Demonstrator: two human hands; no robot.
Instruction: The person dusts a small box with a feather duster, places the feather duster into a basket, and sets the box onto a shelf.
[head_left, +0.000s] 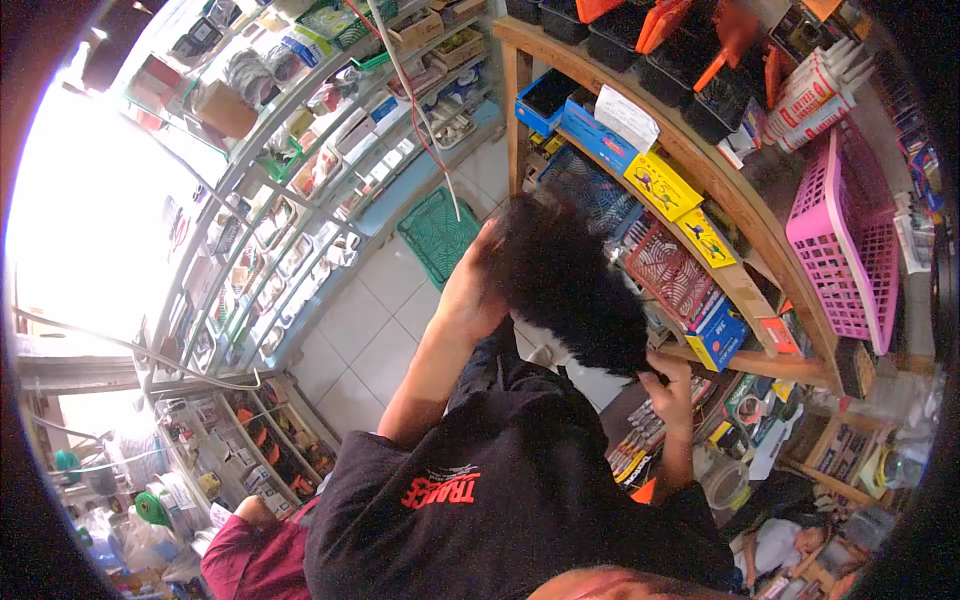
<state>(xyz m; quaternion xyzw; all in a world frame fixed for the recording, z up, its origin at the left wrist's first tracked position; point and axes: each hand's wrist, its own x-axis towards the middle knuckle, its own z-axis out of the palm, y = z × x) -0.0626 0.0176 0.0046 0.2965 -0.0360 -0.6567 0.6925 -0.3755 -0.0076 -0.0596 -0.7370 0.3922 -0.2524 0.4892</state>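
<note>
Floor (352, 345) | furry bundle (570, 275), likely soft: we'd cradle ends | nine o'clock, left hand (474, 290), closure hidden; five, right hand (673, 392) pinching

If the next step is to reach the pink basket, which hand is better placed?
Probably the right hand: it looks nearer to the pink basket, while the left hand lies farther across. Both hands are on the black fluffy thing.
</note>
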